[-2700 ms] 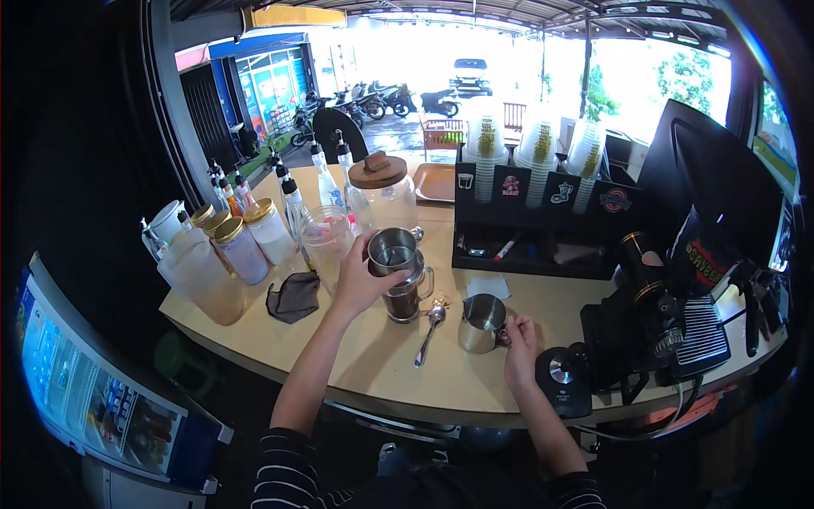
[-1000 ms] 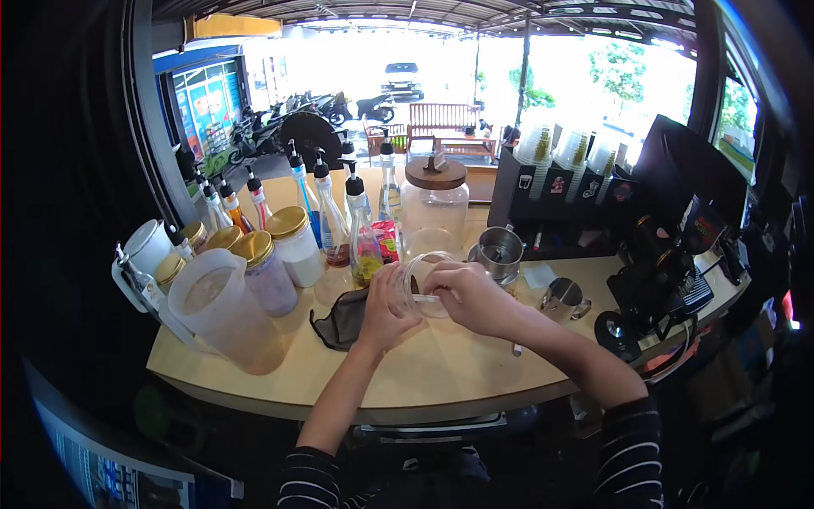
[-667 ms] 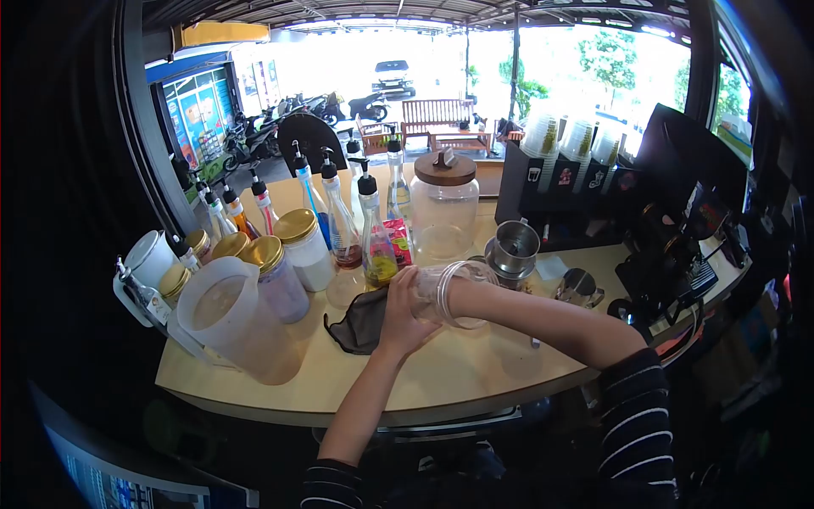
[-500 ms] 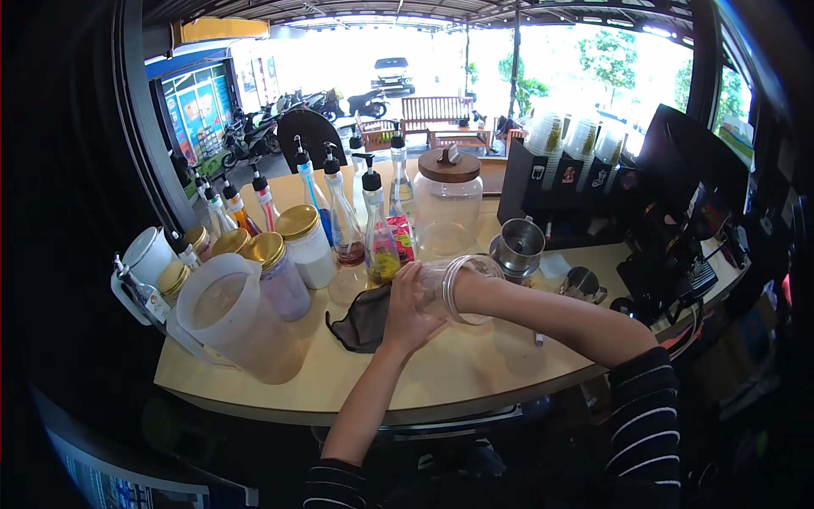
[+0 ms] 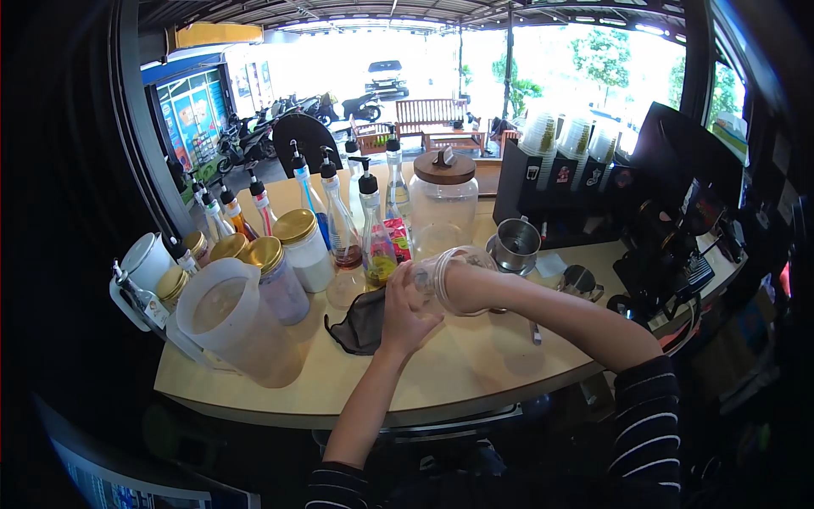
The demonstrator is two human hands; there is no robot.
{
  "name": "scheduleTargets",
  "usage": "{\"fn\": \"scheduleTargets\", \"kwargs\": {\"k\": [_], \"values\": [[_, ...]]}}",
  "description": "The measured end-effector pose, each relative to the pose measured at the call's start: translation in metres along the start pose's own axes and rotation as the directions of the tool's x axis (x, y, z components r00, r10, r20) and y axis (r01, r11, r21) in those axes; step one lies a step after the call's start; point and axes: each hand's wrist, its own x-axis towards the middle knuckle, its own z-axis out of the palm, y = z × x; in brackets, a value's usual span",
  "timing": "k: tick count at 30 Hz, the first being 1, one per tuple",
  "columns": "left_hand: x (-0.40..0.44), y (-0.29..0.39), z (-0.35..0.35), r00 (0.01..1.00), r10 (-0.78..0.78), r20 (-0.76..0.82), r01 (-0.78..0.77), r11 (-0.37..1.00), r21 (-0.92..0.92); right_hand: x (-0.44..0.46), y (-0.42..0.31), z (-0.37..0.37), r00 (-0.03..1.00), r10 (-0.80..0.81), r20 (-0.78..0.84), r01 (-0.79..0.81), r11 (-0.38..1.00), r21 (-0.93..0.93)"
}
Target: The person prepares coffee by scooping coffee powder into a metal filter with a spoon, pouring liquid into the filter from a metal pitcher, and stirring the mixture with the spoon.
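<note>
Tilted on its side above the counter, a clear jar (image 5: 439, 280) has its mouth toward the right. My left hand (image 5: 407, 316) is wrapped round its base end. My right hand (image 5: 462, 284) reaches in through the mouth; its fingers are inside, blurred by the plastic, and what they hold cannot be made out. A dark mesh cloth (image 5: 360, 322) lies just left of my left hand. Behind the jar stand pump bottles (image 5: 377, 242) and a large jar with a wooden lid (image 5: 443, 204). To the right is a metal cup (image 5: 515, 244).
A frosted pitcher (image 5: 233, 322) and gold-lidded jars (image 5: 280, 284) stand on the left of the counter (image 5: 407, 386). At the right are a metal pitcher (image 5: 578, 282), a black cup organizer (image 5: 543, 204) and a black machine (image 5: 653, 263). A spoon handle (image 5: 535, 332) shows below my right forearm.
Both hands have left the metal cup and metal pitcher. My left hand now holds the clear jar, and my right hand has gone inside it. The view has shifted left.
</note>
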Motion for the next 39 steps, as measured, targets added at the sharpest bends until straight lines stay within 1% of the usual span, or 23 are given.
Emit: {"fn": "scheduleTargets", "kwargs": {"k": [1, 2, 3, 5, 6, 7, 9, 10, 11, 12, 13, 16, 18, 22, 25, 30, 32, 34, 37, 39], "values": [[0.0, 0.0, 0.0, 1.0, -0.003, -0.004, 0.003, 1.0, 0.0, -0.001, -0.002, -0.007, 0.986, 0.162, 0.028, -0.164, 0.978, 0.128], [0.0, 0.0, -0.001, 1.0, -0.013, -0.009, 0.013, 1.0, 0.018, -0.002, -0.005, -0.014, 0.946, 0.315, 0.077, -0.324, 0.913, 0.248], [0.0, -0.001, -0.001, 1.0, -0.023, -0.012, 0.024, 0.999, 0.038, -0.004, -0.012, -0.03, 0.947, 0.311, 0.08, -0.321, 0.914, 0.249], [-0.001, 0.0, -0.001, 0.999, -0.049, -0.014, 0.049, 0.999, 0.018, -0.01, -0.024, -0.058, 0.902, 0.38, 0.203, -0.428, 0.848, 0.314], [0.0, 0.001, -0.001, 0.998, -0.069, -0.013, 0.069, 0.998, -0.003, -0.015, -0.021, -0.054, 0.941, 0.328, 0.089, -0.339, 0.889, 0.309], [-0.001, 0.0, 0.0, 0.997, -0.072, -0.011, 0.072, 0.997, -0.003, -0.018, -0.015, -0.048, 0.94, 0.328, 0.091, -0.34, 0.887, 0.311], [0.0, -0.001, 0.001, 0.999, -0.009, -0.041, 0.008, 1.0, -0.021, -0.02, -0.008, -0.04, 0.965, 0.249, -0.082, -0.2, 0.902, 0.383], [0.0, -0.001, 0.001, 0.999, -0.011, -0.039, 0.01, 1.0, -0.022, -0.022, -0.009, -0.041, 0.96, 0.233, -0.154, -0.165, 0.917, 0.363], [0.0, 0.0, 0.0, 0.999, 0.003, -0.042, -0.002, 1.0, 0.016, -0.024, -0.011, -0.044, 0.96, 0.234, -0.153, -0.166, 0.916, 0.364], [0.0, 0.001, 0.0, 0.999, 0.018, -0.044, -0.015, 0.998, 0.054, -0.025, -0.017, -0.053, 0.956, 0.28, -0.09, -0.229, 0.899, 0.372], [0.0, 0.0, 0.0, 0.999, 0.017, -0.043, -0.014, 0.998, 0.053, -0.025, -0.02, -0.059, 0.945, 0.325, -0.027, -0.292, 0.88, 0.376], [0.0, -0.002, 0.0, 0.999, 0.002, -0.053, -0.001, 0.999, 0.034, -0.028, -0.02, -0.064, 0.929, 0.37, -0.019, -0.333, 0.858, 0.39], [-0.001, -0.001, -0.001, 0.998, 0.012, -0.055, -0.007, 0.995, 0.095, -0.03, -0.021, -0.072, 0.92, 0.392, -0.011, -0.356, 0.846, 0.397], [-0.001, -0.002, -0.001, 0.997, -0.002, -0.072, 0.01, 0.994, 0.104, -0.035, -0.028, -0.088, 0.887, 0.462, 0.012, -0.424, 0.803, 0.418], [-0.001, -0.002, -0.002, 0.998, 0.011, -0.069, -0.001, 0.991, 0.132, -0.04, -0.027, -0.092, 0.873, 0.486, 0.027, -0.447, 0.778, 0.442], [-0.003, -0.003, 0.0, 0.995, -0.061, -0.077, 0.067, 0.995, 0.075, -0.047, -0.029, -0.095, 0.893, 0.45, -0.016, -0.398, 0.804, 0.441], [-0.002, -0.002, 0.0, 0.996, -0.049, -0.075, 0.055, 0.996, 0.074, -0.049, -0.029, -0.097, 0.901, 0.432, -0.029, -0.379, 0.819, 0.431], [-0.003, -0.002, 0.0, 0.997, -0.037, -0.07, 0.042, 0.997, 0.072, -0.05, -0.03, -0.101, 0.896, 0.444, 0.003, -0.402, 0.808, 0.432], [-0.002, 0.002, -0.001, 0.997, -0.042, -0.063, 0.048, 0.996, 0.081, -0.052, -0.024, -0.098, 0.902, 0.431, 0.005, -0.394, 0.819, 0.417], [-0.002, 0.005, -0.001, 0.995, -0.091, -0.027, 0.093, 0.994, 0.062, -0.054, -0.022, -0.097, 0.899, 0.438, 0.003, -0.394, 0.807, 0.44]]}}
